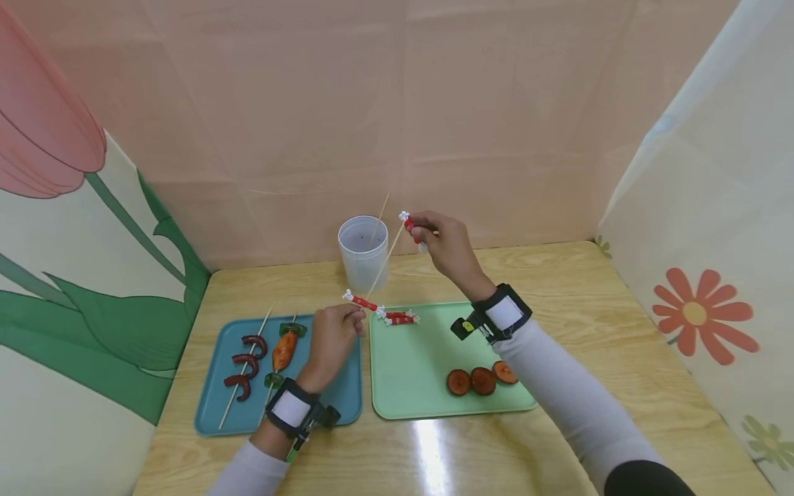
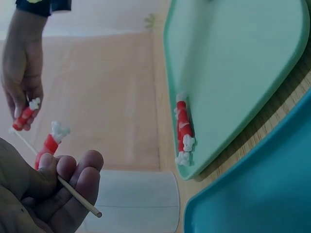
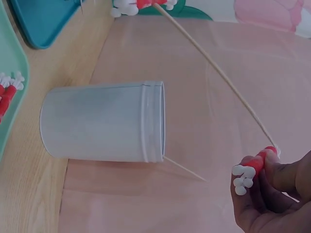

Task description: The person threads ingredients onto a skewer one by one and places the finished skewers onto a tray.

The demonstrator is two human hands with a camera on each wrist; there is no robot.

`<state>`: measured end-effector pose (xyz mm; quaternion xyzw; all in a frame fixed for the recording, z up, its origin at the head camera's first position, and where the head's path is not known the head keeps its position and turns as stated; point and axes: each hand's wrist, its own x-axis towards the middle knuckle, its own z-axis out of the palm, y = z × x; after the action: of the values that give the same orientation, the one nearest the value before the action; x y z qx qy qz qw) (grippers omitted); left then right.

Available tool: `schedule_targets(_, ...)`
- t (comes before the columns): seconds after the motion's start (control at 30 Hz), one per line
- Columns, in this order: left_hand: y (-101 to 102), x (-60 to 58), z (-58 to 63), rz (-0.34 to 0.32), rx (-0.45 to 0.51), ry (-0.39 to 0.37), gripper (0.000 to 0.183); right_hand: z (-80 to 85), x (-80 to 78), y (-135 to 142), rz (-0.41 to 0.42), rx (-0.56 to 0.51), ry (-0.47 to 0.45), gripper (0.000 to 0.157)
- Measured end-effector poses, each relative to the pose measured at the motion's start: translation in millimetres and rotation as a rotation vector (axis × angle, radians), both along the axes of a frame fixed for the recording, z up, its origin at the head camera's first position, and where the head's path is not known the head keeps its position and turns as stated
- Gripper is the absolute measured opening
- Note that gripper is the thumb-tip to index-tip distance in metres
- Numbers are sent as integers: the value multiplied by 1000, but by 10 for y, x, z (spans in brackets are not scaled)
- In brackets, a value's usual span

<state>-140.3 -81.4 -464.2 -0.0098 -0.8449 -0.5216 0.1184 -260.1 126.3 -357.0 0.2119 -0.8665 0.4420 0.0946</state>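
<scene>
My left hand [image 1: 331, 344] pinches a thin wooden skewer [image 1: 386, 260] near its lower end, as the left wrist view shows. Just above those fingers, a red toy food piece [image 1: 362, 301] with white knobbed ends sits across the skewer. Up and to the right, my right hand [image 1: 449, 248] holds a second red-and-white piece [image 3: 253, 166] between thumb and fingers. The skewer's upper tip meets that piece right by the thumb. More of these red-and-white pieces [image 2: 183, 130] lie together near the green tray's [image 1: 428, 351] back left corner.
Behind the hands stands a translucent cup [image 3: 102, 124] with a skewer [image 3: 184, 168] leaning out. On the blue tray [image 1: 207, 406] lie a skewer of curled dark-red pieces [image 1: 252, 367] and one with orange and green pieces [image 1: 285, 350]. Brown round slices [image 1: 482, 381] lie along the green tray's front.
</scene>
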Motion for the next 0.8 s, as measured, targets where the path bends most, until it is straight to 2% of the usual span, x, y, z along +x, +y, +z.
schedule_targets(0.27, 24, 8, -12, -13, -20, -34, 19, 61, -18, 0, -38, -12, 8, 29)
schedule_targets(0.43, 38, 14, -2, -11, -36, -26, 18, 90, -10, -14, -42, -6, 15, 29)
schedule_targets(0.6, 46, 18, 16, -4, -57, -3, 17, 101, -4, -38, -21, 20, 60, 28)
schedule_targets(0.8, 60, 14, 31, 2, -49, -14, 18, 75, 1, -61, -13, 58, 128, 28)
